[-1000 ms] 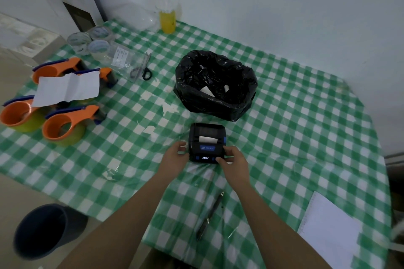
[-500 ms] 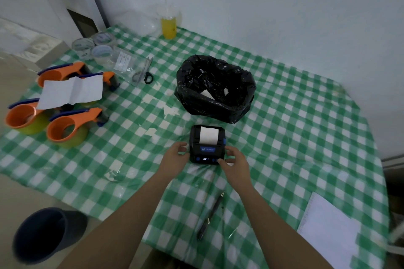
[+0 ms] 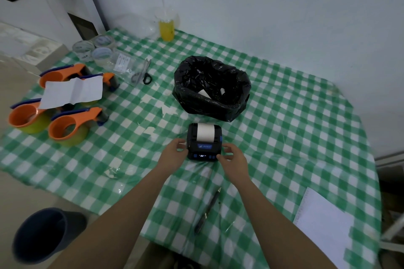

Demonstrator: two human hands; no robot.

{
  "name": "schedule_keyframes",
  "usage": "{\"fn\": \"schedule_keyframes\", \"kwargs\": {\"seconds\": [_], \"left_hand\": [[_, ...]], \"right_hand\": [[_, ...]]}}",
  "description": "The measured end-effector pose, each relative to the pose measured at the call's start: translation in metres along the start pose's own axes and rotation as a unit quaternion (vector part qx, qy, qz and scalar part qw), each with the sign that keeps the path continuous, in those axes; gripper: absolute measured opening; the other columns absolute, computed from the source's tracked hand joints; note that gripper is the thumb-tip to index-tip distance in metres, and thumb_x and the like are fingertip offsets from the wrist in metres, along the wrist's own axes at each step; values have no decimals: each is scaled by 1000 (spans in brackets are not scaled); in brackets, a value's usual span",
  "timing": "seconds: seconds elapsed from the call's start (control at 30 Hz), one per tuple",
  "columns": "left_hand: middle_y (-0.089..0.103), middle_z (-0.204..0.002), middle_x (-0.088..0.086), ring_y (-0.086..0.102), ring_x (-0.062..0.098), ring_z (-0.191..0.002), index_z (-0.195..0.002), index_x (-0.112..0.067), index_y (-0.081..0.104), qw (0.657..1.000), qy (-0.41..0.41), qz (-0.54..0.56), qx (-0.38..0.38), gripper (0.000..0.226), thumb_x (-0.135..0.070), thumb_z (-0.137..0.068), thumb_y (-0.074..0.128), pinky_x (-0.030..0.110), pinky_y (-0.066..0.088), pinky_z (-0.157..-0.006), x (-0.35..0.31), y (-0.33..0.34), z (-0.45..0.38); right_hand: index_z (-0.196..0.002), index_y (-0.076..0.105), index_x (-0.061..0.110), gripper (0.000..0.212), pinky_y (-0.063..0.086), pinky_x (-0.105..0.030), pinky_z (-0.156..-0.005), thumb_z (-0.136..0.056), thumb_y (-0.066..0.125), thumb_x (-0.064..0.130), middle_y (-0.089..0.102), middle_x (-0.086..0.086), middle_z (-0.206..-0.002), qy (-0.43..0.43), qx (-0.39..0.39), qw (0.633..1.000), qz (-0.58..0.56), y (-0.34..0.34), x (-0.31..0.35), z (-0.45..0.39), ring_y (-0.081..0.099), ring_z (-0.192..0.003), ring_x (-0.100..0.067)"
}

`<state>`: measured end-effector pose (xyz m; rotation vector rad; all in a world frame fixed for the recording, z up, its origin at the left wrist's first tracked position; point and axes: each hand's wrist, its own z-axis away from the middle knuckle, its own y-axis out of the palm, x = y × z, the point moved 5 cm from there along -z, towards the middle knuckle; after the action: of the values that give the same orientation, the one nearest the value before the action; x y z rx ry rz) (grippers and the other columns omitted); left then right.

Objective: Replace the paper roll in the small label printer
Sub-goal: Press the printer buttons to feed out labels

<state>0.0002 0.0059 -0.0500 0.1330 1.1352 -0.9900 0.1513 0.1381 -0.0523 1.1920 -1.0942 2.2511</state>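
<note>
A small black label printer [image 3: 203, 148] with a blue panel and lit display stands on the green checked tablecloth [image 3: 295, 133]. A white strip of paper [image 3: 205, 133] lies over its top, fed out of the slot. My left hand [image 3: 172, 155] touches the printer's left side with curled fingers. My right hand [image 3: 234, 159] rests at its right side, fingertips against the casing. Just beyond the printer sits a black bag-lined bin [image 3: 212, 87] with white paper scraps inside.
A black pen [image 3: 207, 209] lies near the table's front edge, a white notepad [image 3: 323, 223] at the right. Orange tape dispensers [image 3: 72, 124] and a white sheet [image 3: 72, 91] sit at the left, with scissors [image 3: 145, 74], tape rolls and a yellow drink [image 3: 166, 28] behind. A dark bucket [image 3: 43, 236] stands on the floor.
The white paper strip has fed out further over the printer's top. Both hands stay at the printer's sides.
</note>
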Motion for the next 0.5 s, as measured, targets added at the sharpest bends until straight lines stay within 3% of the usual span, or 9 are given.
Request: {"fn": "schedule_keyframes", "kwargs": {"seconds": [0.13,0.3,0.5], "left_hand": [[59,-124,11,52,16,-98,-128,-9,48,1000,-1,-8,3,38,-13,-91,53,29,41,-79,-2,-1,3],[60,-122,14,52,18,-94,-127,-7,48,1000,4,-12,6,36,-10,-91,51,25,41,-68,-3,0,4],[59,-124,13,54,19,-89,-130,-9,45,1000,-1,-27,13,40,-12,-91,51,25,41,-66,0,0,2]], "right_hand": [[-118,56,16,33,50,-32,-78,-86,63,12,58,-7,-115,-1,-3,1000,-1,-3,1,1,59,-93,-21],[-117,57,16,32,53,-37,-82,-86,63,14,57,-7,-117,-6,-4,1000,9,-3,2,0,61,-96,-24],[-115,58,16,31,48,-29,-74,-86,63,12,58,-7,-115,-2,-1,1000,9,-2,0,1,59,-87,-17]]}}
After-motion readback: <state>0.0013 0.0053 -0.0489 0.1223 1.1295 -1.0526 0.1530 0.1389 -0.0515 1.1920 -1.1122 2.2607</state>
